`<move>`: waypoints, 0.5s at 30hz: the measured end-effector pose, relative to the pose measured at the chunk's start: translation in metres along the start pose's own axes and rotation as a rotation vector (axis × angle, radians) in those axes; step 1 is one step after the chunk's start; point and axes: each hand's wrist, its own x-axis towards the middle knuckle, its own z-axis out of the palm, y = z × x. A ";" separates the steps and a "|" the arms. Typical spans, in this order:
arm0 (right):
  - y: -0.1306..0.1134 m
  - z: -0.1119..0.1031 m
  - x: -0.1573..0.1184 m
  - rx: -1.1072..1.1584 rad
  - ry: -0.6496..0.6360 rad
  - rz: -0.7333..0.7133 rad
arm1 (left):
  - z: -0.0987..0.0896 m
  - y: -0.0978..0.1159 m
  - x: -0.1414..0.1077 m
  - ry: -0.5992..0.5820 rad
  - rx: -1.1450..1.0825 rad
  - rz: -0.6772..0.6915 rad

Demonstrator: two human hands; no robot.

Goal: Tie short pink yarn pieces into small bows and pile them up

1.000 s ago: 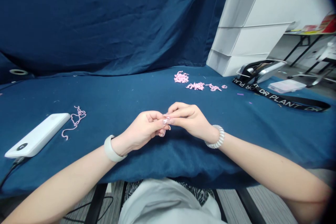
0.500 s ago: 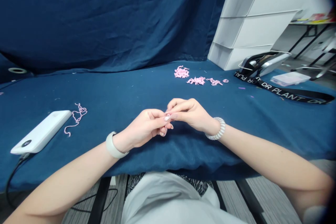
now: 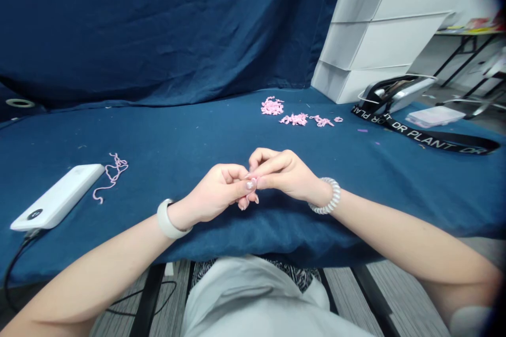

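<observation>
Fingertips of the left hand and right hand pinched together at the centre on something too small to make out, forearms angled inward, while pink yarn snippets lay at one o'clock on the blue cloth and a loose pink strand at nine o'clock.

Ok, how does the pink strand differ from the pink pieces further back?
The pink strand is one long, loosely looped length, while the pink pieces are short bits in small heaps. The strand lies beside the power bank; the pieces lie farther back. Both are pink.
</observation>
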 end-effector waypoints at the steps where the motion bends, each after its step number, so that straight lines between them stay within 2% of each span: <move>1: -0.001 0.000 0.000 -0.009 -0.004 -0.006 | 0.000 -0.001 0.000 -0.010 0.003 0.004; 11: 0.003 0.000 -0.001 -0.158 0.031 -0.098 | 0.001 -0.003 0.000 -0.008 0.026 0.025; 15: 0.003 -0.002 -0.001 -0.215 -0.005 -0.147 | 0.000 -0.003 0.002 -0.002 0.034 0.007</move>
